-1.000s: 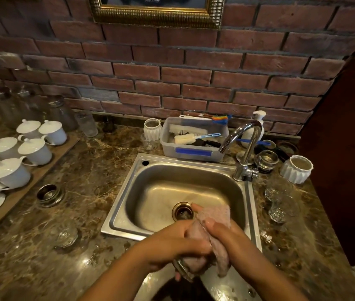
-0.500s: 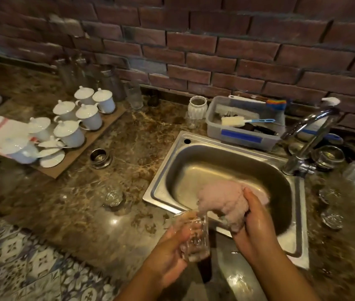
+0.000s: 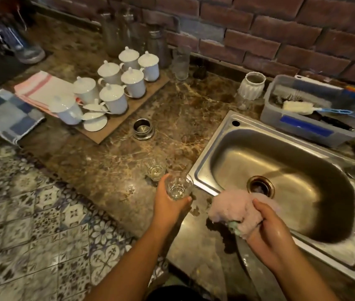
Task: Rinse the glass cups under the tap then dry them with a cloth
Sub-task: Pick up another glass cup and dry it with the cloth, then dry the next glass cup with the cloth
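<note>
grips a glass cup (image 3: 178,188) upright in the left hand (image 3: 167,207), just beside a second glass cup (image 3: 156,170) standing on the marble bench (image 3: 107,166). clutches a bunched pink cloth (image 3: 235,210) in the right hand (image 3: 267,237) over the sink (image 3: 200,168) rim.

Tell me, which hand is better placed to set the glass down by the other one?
Left, probably. The left hand grips the glass cup, close to the second glass cup on the counter; the right hand holds the pink cloth.

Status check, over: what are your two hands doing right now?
Left hand grips glass cup, upright, above counter. Right hand clutches pink cloth. Another glass stands just beyond the cup.
</note>
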Available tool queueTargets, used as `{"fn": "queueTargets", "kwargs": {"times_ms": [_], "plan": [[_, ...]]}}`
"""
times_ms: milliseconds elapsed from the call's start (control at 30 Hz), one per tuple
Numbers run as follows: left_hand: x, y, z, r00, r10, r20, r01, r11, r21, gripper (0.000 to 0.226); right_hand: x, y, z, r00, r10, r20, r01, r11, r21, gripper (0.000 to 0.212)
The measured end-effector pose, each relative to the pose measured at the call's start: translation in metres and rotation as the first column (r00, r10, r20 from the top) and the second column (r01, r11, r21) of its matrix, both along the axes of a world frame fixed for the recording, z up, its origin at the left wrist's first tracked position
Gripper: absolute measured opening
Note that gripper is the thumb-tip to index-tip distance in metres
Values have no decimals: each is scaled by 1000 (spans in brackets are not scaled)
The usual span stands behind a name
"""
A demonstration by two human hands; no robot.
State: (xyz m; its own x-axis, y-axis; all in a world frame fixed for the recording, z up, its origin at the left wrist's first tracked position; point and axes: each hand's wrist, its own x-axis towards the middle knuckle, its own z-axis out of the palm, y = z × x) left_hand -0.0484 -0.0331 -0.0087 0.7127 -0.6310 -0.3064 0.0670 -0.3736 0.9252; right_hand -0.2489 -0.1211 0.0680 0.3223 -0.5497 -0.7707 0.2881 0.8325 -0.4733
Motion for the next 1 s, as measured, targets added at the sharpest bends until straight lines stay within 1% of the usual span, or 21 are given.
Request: {"fn": "queueTargets", "kwargs": {"times_ms": [67, 100, 167, 200, 233, 333, 467, 567, 600, 667, 700, 800, 867, 900, 933, 1000], "plan": [[0, -6, 1, 1000, 17, -15, -17, 1000, -8, 79, -1, 3, -5, 999, 45, 27, -45, 999, 12, 53], [-1, -9, 1, 1000, 17, -21, -18, 1000, -7, 78, -2, 4, -7, 997, 69, 36, -69, 998, 11, 62], [-3, -13, 0, 1000, 5, -23, -6, 1000, -22, 79, -5, 6, -11, 994, 85, 74, -86, 996, 8, 89], [-3, -14, -2, 1000, 3, -28, -4, 1000, -21, 80, -7, 6, -13, 990, 92, 105, -94, 995, 12, 96], [-3, -14, -4, 999, 4, -35, -5, 1000, -21, 81, -9, 7, -14, 986, 96, 135, -99, 995, 18, 98], [-4, -17, -6, 999, -10, -47, 9, 1000, -21, 78, -16, 8, -17, 973, 79, 217, -89, 995, 35, 89], [-3, -21, -7, 999, -17, -32, 18, 999, 34, 78, -29, 9, -10, 947, 51, 316, -65, 997, 35, 75], [-3, -20, -10, 999, -40, 14, 39, 996, 83, 95, -42, 10, -7, 944, -7, 329, -21, 997, 79, 73], [-5, -20, -12, 998, -48, 30, 45, 995, 87, 100, -49, 8, -6, 943, -22, 331, -5, 997, 79, 64], [-13, -15, -16, 999, -38, 32, 35, 995, 90, 103, -64, 6, -3, 952, -75, 296, 48, 994, 97, 34], [-20, -10, -19, 999, -16, 37, 12, 994, 106, 98, -74, 3, -2, 953, -114, 279, 86, 990, 113, 36], [-48, 4, -32, 988, 23, 150, -55, 975, 216, 65, -110, -6, -1, 949, -181, 258, 157, 981, 110, 50], [-74, 7, -34, 979, -30, 200, -20, 970, 244, 45, -142, -12, -2, 934, -224, 277, 207, 974, 90, 82], [-90, 5, -33, 975, -74, 211, 21, 969, 246, 41, -160, -16, -3, 923, -243, 298, 226, 970, 91, 96], [-108, -1, -30, 973, -112, 202, 63, 971, 233, 41, -178, -18, -3, 912, -244, 328, 230, 970, 82, 105], [-145, -17, -25, 968, -192, 159, 162, 969, 187, 41, -214, -22, -4, 897, -243, 368, 239, 969, 59, 110]]}}
